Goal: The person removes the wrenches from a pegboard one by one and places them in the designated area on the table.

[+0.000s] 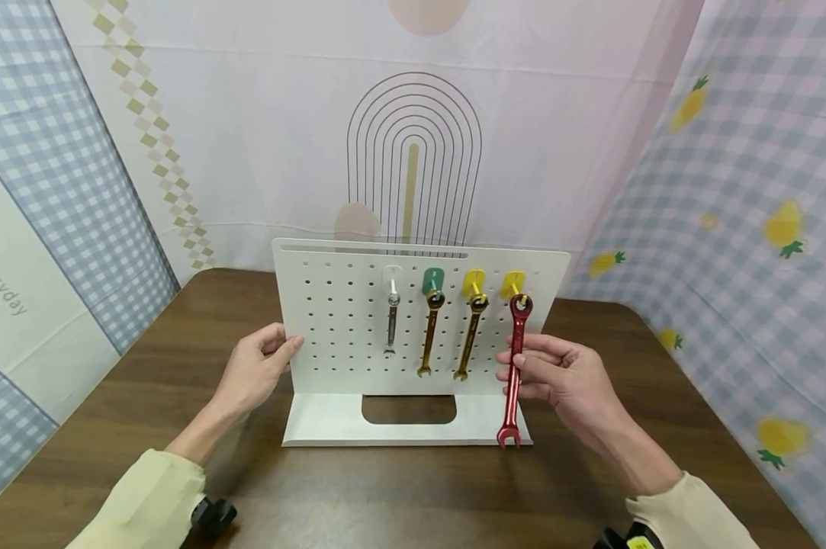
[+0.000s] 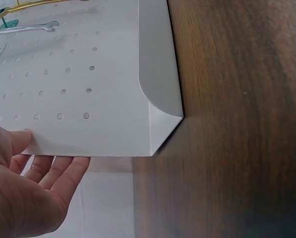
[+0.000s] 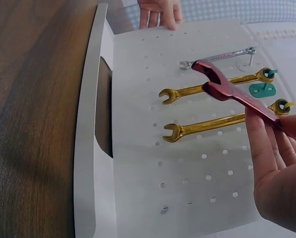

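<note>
A white pegboard stand [image 1: 337, 374] stands on the table. My left hand [image 1: 255, 370] pinches its left edge, thumb in front and fingers behind, as the left wrist view also shows. In my right hand [image 1: 570, 385] a red wrench [image 1: 514, 381] is pinched between thumb and fingers, open end down. Its ring end is at the rightmost yellow hook [image 1: 513, 284], whose tip shows in the ring. To the left hang a small silver wrench [image 1: 392, 324] on a clear hook [image 1: 392, 276], a gold wrench [image 1: 429, 339] on a green hook [image 1: 433, 280], and another gold wrench [image 1: 470, 339] on a yellow hook [image 1: 474, 282].
The stand rests on a brown wooden table [image 1: 385, 496], with a cut-out [image 1: 409, 409] in its base. A patterned white cloth [image 1: 248, 137] hangs behind, and a checked cloth with yellow fruit prints [image 1: 742, 229] hangs on the right.
</note>
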Motion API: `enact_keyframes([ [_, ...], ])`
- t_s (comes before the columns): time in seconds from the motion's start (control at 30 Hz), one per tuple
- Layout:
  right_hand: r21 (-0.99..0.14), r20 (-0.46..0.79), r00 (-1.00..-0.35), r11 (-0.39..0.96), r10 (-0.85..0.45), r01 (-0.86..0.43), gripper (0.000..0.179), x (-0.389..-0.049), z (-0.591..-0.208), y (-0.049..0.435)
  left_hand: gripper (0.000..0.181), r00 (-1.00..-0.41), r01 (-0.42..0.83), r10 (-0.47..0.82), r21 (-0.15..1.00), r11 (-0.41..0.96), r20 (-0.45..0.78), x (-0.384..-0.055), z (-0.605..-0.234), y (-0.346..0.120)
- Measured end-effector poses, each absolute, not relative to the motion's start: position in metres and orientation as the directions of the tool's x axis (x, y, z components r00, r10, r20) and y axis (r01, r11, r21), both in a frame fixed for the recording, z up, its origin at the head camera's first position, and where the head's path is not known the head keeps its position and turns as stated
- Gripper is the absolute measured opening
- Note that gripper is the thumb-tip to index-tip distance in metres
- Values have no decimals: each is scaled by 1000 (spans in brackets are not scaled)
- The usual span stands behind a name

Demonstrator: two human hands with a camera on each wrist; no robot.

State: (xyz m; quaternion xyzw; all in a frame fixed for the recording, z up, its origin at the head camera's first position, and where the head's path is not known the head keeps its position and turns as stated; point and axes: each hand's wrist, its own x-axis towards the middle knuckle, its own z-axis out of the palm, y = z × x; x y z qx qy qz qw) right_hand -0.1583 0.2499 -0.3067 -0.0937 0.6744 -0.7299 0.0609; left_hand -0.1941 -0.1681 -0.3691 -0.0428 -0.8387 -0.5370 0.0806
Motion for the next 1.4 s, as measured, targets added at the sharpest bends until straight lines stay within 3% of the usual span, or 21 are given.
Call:
enact_keyframes([
  [1.4,-988,92,-967,-146,-237,-58,26,-152,-300,266,21,-986,138,-26,898,417,164,-195,-371,-169],
])
